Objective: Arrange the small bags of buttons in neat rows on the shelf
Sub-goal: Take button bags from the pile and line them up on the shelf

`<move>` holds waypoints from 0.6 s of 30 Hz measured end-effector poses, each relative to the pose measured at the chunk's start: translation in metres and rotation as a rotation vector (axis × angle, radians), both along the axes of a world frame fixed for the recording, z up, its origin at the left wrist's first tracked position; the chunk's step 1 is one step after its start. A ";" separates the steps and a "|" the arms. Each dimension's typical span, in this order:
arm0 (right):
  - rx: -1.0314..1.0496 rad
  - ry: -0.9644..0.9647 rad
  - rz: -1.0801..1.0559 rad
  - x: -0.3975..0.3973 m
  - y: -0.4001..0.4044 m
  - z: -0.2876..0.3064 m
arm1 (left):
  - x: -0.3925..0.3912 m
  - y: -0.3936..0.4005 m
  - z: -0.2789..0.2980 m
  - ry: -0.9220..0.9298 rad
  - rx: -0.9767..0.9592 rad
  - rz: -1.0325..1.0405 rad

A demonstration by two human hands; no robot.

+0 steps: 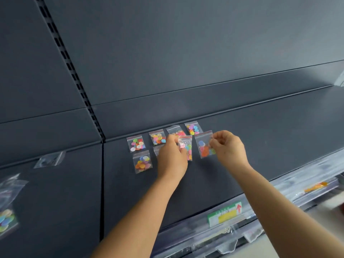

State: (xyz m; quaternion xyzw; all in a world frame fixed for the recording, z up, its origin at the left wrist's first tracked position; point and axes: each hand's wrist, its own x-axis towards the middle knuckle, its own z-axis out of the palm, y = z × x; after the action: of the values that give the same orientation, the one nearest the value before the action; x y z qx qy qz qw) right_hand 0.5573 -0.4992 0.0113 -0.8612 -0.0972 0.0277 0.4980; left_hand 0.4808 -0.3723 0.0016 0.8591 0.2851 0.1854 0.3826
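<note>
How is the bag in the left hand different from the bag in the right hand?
The left bag looks narrow, as if turned or folded, while the right bag shows its full flat face. The left hand covers the left bag's left side; the right hand pinches the right bag only at its right edge. Both are clear, red-topped zip bags of colourful buttons, held over the shelf.

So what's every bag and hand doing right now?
left hand: pinching a bag of buttons, lifted
right hand: pinching another bag, lifted
back row bags: lying flat on the shelf
front left bag: lying flat, sealed
bag behind the left hand: mostly hidden
price label: on the shelf edge
</note>
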 end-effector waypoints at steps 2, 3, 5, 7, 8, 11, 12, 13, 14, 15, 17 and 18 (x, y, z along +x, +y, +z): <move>-0.031 0.006 0.024 0.010 0.003 -0.005 | 0.008 -0.005 -0.003 0.011 0.017 0.012; -0.042 0.012 0.031 0.015 0.004 -0.008 | 0.011 -0.008 -0.005 0.020 0.038 0.021; -0.061 0.025 0.044 0.024 0.006 -0.013 | 0.017 -0.012 -0.005 0.044 0.109 0.054; -0.087 0.028 0.072 0.032 0.007 -0.017 | 0.020 -0.014 -0.004 0.077 0.197 0.070; -0.105 0.025 0.091 0.035 0.008 -0.018 | 0.020 -0.014 -0.004 0.098 0.237 0.056; -0.188 -0.013 0.155 0.040 0.009 -0.021 | 0.021 -0.015 -0.006 0.166 0.300 -0.011; -0.216 -0.029 0.175 0.041 0.008 -0.021 | 0.020 -0.016 -0.005 0.185 0.305 -0.024; -0.237 -0.041 0.197 0.042 0.008 -0.022 | 0.020 -0.018 -0.005 0.210 0.314 -0.028; -0.261 -0.054 0.222 0.043 0.008 -0.023 | 0.021 -0.019 -0.005 0.225 0.318 -0.006; -0.294 -0.077 0.248 0.045 0.007 -0.023 | 0.020 -0.020 -0.004 0.243 0.304 0.037; -0.364 -0.137 0.295 0.047 0.005 -0.026 | 0.020 -0.024 -0.003 0.269 0.339 0.077; -0.383 -0.165 0.317 0.048 0.004 -0.027 | 0.019 -0.026 -0.005 0.274 0.405 0.056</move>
State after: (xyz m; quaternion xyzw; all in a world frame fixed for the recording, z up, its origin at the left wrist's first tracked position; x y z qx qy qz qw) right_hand 0.6049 -0.4957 -0.0155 -0.9133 -0.2641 0.0529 0.3057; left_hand 0.4996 -0.3979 -0.0030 0.9270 0.3153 0.1310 0.1552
